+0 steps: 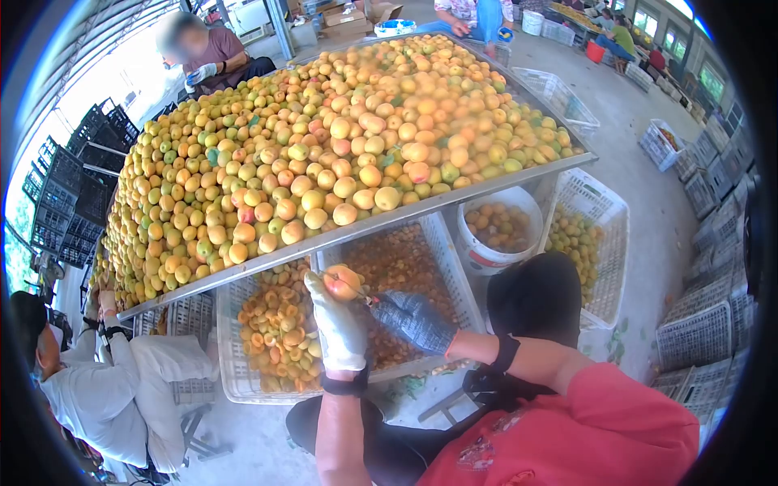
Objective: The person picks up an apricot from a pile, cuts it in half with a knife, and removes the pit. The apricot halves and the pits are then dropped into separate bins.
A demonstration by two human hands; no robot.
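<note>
My left hand [336,328], in a white glove, grips a reddish-orange apricot [342,281] just in front of the table's edge. My right hand [413,320], in a grey glove, is closed with its fingertips beside that fruit; a small dark thing juts from them, too small to name. Beneath both hands is a white crate [454,271] of brown pits or scraps. Left of it, apricot halves [275,336] fill another light crate [231,368]. Whole apricots [324,154] are heaped on the metal-rimmed table [454,194].
A white bucket [484,253] of fruit stands right of the pit crate, then a crate [614,271] of greenish fruit. A co-worker [105,397] sits at left, another person [219,57] behind the table. Stacked crates [697,340] line the right side.
</note>
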